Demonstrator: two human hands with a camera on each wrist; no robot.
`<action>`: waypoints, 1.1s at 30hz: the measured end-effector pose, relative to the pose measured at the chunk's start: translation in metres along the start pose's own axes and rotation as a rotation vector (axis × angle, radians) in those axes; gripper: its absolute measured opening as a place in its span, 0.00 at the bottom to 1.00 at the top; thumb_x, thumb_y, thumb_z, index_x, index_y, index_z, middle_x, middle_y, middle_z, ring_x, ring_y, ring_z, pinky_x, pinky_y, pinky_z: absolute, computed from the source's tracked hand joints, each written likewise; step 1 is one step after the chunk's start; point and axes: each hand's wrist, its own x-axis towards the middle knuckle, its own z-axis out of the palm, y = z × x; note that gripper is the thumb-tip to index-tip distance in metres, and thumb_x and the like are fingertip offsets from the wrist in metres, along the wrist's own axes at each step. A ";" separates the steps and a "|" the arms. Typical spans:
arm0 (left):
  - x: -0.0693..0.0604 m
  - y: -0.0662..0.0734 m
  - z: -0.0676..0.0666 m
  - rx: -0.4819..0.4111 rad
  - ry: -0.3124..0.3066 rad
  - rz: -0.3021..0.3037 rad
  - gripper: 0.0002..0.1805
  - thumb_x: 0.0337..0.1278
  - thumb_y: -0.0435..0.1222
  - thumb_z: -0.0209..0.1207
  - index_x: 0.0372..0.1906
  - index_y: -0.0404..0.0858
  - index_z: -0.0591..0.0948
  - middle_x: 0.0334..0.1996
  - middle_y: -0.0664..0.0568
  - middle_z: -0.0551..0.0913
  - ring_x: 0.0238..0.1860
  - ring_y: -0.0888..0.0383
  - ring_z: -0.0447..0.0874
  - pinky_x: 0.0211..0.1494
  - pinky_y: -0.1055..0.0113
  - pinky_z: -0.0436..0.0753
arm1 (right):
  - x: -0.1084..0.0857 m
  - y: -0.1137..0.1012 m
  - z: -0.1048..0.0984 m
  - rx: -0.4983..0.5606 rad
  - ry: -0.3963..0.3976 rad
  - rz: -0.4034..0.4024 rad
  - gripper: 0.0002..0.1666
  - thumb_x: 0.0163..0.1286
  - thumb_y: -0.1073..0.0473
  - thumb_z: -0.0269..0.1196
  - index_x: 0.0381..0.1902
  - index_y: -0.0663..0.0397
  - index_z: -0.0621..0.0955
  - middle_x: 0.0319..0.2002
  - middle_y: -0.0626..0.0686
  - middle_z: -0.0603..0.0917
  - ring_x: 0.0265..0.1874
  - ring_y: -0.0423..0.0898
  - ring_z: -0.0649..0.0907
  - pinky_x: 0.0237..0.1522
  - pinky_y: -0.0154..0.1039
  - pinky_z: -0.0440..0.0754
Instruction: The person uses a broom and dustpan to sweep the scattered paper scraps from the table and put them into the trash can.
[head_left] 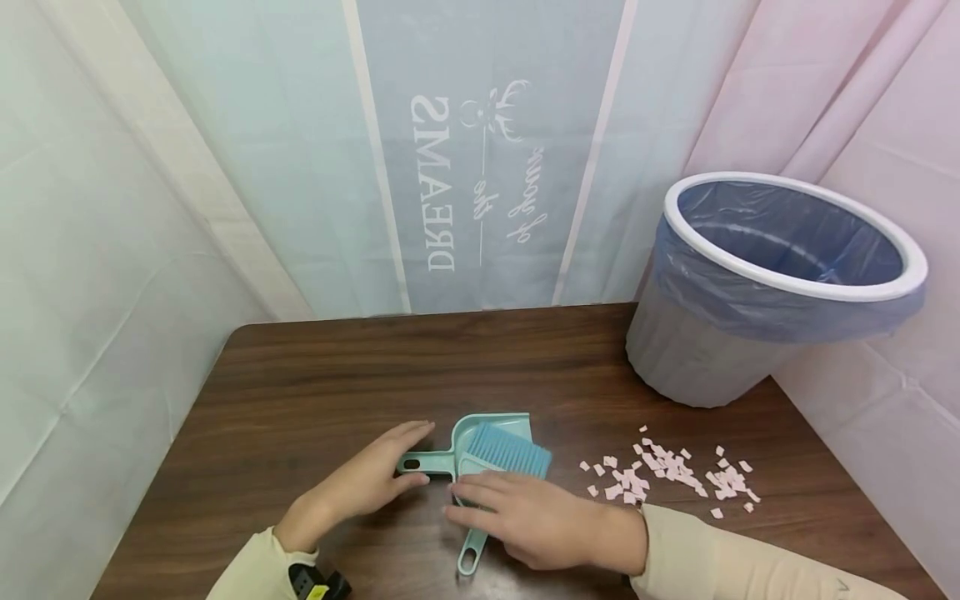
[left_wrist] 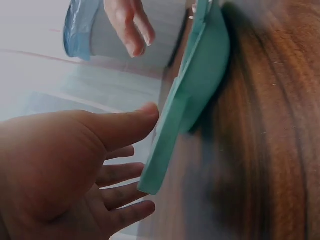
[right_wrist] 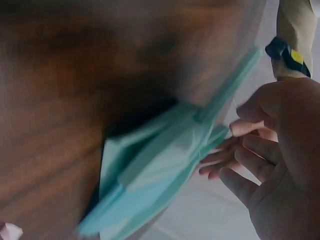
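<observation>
A mint-green dustpan [head_left: 517, 423] lies on the table with a small hand brush [head_left: 510, 452] resting across it, its blue bristles inside the pan. My left hand [head_left: 363, 479] is beside the dustpan's handle, thumb and fingers spread to either side; in the left wrist view its thumb is very near the handle [left_wrist: 162, 150], and whether they touch I cannot tell. Over the brush's handle hovers my right hand [head_left: 536, 517], fingers extended and partly hiding it. In the right wrist view, this hand [right_wrist: 292, 155] appears apart from the brush [right_wrist: 157, 162].
Small pale paper scraps [head_left: 667, 467] are scattered on the wooden table [head_left: 360, 367] to the right. Behind them, at the far right, stands a grey bin [head_left: 690, 358] with a white rim and a blue liner. Curtains surround the table's back and sides.
</observation>
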 end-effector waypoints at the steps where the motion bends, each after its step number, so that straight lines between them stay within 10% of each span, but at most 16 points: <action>1: 0.000 0.000 0.001 -0.003 -0.001 0.001 0.36 0.67 0.37 0.66 0.74 0.29 0.66 0.73 0.35 0.67 0.72 0.39 0.66 0.70 0.42 0.70 | 0.000 -0.002 0.002 -0.010 0.006 -0.010 0.44 0.63 0.60 0.71 0.75 0.49 0.68 0.71 0.54 0.73 0.71 0.48 0.71 0.70 0.43 0.71; 12: 0.005 0.002 0.016 0.083 0.005 0.042 0.29 0.70 0.36 0.63 0.70 0.29 0.72 0.64 0.38 0.77 0.66 0.43 0.75 0.65 0.46 0.76 | 0.004 -0.017 0.021 -0.176 0.060 -0.101 0.23 0.75 0.52 0.54 0.65 0.39 0.78 0.63 0.46 0.78 0.67 0.42 0.74 0.68 0.38 0.71; 33: 0.011 0.003 0.037 0.210 0.160 0.068 0.20 0.64 0.36 0.67 0.59 0.35 0.83 0.54 0.47 0.86 0.56 0.51 0.85 0.55 0.53 0.84 | 0.006 -0.016 0.030 -0.180 0.139 -0.127 0.12 0.75 0.55 0.55 0.52 0.43 0.81 0.54 0.46 0.84 0.60 0.41 0.80 0.66 0.37 0.74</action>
